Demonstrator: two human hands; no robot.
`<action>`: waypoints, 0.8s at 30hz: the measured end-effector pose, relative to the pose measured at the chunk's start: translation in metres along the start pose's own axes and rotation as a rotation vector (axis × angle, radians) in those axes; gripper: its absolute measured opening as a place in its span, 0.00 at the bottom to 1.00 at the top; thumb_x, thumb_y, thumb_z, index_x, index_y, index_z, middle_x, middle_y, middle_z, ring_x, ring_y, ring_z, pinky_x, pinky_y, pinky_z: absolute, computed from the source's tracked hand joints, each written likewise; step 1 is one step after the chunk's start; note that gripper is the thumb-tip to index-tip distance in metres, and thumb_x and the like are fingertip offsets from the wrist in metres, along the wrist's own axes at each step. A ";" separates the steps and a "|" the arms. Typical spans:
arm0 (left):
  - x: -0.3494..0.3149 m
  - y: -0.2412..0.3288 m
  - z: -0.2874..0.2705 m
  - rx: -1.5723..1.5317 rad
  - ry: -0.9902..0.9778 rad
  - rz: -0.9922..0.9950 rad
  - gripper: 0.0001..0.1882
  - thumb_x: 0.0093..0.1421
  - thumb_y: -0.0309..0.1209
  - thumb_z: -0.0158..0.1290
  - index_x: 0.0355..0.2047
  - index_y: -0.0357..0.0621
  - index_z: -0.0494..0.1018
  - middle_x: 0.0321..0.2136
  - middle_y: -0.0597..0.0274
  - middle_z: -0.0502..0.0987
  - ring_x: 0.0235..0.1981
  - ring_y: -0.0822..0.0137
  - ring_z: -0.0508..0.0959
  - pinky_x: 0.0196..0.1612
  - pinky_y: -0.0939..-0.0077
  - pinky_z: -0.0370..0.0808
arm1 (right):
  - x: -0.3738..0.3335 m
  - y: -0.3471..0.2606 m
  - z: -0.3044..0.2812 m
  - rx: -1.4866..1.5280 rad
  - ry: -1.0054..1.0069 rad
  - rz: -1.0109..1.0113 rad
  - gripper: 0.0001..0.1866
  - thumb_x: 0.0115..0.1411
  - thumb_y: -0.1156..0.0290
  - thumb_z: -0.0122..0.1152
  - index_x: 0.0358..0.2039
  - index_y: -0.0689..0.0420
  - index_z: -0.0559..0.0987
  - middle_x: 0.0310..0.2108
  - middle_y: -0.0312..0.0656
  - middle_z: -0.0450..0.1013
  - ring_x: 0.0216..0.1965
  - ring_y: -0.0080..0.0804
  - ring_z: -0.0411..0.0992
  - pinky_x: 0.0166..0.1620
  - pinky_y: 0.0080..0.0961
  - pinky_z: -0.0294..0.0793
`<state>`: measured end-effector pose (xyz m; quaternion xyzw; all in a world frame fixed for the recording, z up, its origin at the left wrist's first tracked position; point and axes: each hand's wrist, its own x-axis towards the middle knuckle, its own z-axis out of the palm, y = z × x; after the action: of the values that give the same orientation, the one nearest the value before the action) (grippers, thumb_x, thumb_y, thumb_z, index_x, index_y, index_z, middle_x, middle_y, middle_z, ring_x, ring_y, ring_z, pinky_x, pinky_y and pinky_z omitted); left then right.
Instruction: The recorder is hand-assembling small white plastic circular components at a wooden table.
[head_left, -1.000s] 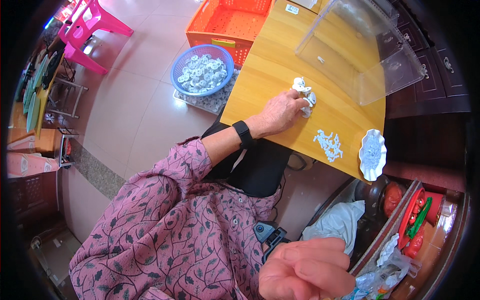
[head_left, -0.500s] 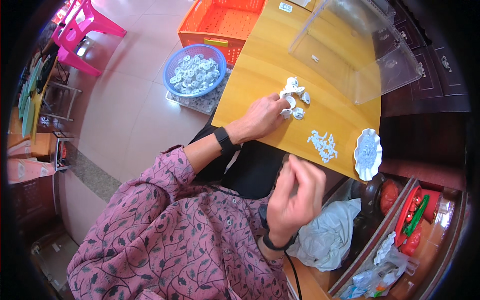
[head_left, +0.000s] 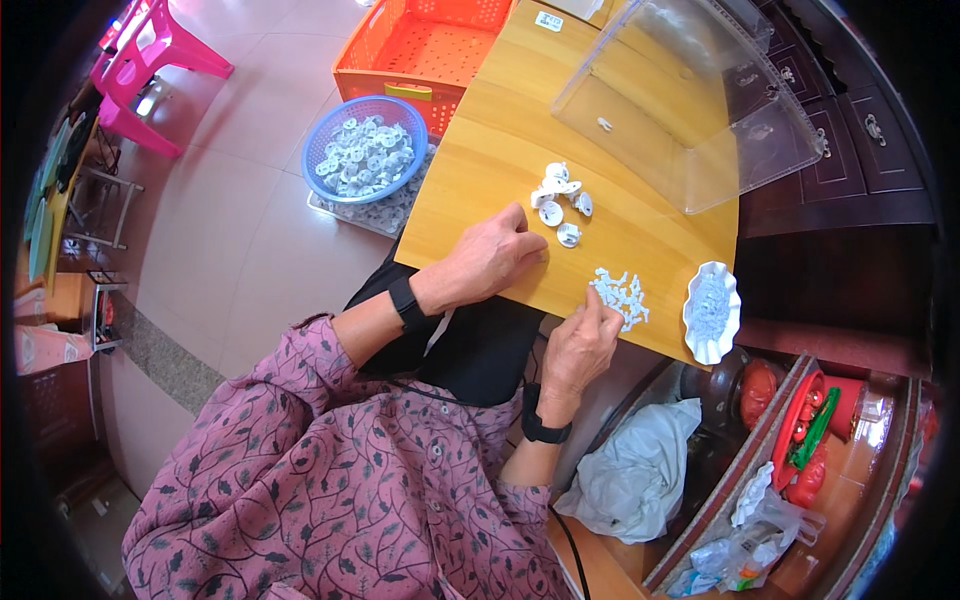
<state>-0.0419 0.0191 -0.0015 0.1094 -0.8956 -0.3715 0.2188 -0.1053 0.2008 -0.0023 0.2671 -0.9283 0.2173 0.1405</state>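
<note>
My left hand (head_left: 485, 255) hovers by the table's near edge with its fingers curled together. Whatever they may hold is hidden behind them. Just beyond it sits a small cluster of white round plastic parts (head_left: 550, 212), with one separate round part (head_left: 568, 235) closer to me. On the right, my right hand (head_left: 583, 345) has its fingertips pinched at the near edge of a pile of small pale plastic pieces (head_left: 625, 298). I cannot make out what is between those fingertips. Beside that pile, a white scalloped dish (head_left: 690, 318) holds many more tiny pale pieces.
A clear plastic bin (head_left: 690, 200) lies across the far right of the wooden table (head_left: 470, 150). Left of the table, a blue basket (head_left: 312, 150) full of white round parts rests on another container, near an orange crate (head_left: 400, 78). A white bag (head_left: 635, 480) lies below right.
My left hand has drawn back from the round parts toward the near edge. My right hand has reached forward from my body to the small pieces. The view has shifted slightly.
</note>
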 end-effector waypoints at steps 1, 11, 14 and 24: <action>-0.003 0.000 -0.002 0.008 0.000 0.012 0.09 0.59 0.31 0.59 0.38 0.42 0.82 0.34 0.50 0.75 0.36 0.52 0.77 0.39 0.62 0.76 | 0.000 -0.002 0.000 -0.055 -0.014 -0.005 0.14 0.61 0.76 0.56 0.47 0.56 0.80 0.38 0.47 0.70 0.41 0.49 0.73 0.45 0.43 0.74; -0.020 0.004 -0.012 -0.040 -0.018 -0.025 0.09 0.60 0.31 0.58 0.37 0.39 0.80 0.36 0.47 0.74 0.37 0.49 0.77 0.41 0.60 0.76 | -0.004 -0.004 0.001 0.251 0.007 -0.033 0.10 0.61 0.78 0.59 0.43 0.60 0.81 0.35 0.50 0.71 0.39 0.50 0.74 0.43 0.42 0.74; -0.023 0.003 -0.014 -0.057 -0.010 -0.041 0.09 0.60 0.31 0.58 0.37 0.40 0.80 0.36 0.47 0.74 0.37 0.49 0.77 0.40 0.60 0.76 | -0.002 -0.003 0.000 0.224 0.041 0.013 0.10 0.61 0.76 0.61 0.42 0.61 0.82 0.37 0.49 0.74 0.39 0.49 0.76 0.44 0.40 0.76; -0.028 0.001 -0.010 -0.025 0.057 -0.048 0.09 0.60 0.31 0.59 0.39 0.42 0.80 0.34 0.50 0.74 0.36 0.51 0.77 0.39 0.61 0.76 | -0.006 -0.014 -0.008 0.010 -0.091 -0.122 0.12 0.62 0.74 0.60 0.46 0.59 0.81 0.39 0.47 0.70 0.40 0.48 0.72 0.43 0.44 0.72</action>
<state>-0.0131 0.0241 -0.0030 0.1389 -0.8812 -0.3848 0.2367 -0.0915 0.1967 0.0067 0.3335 -0.9145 0.2007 0.1099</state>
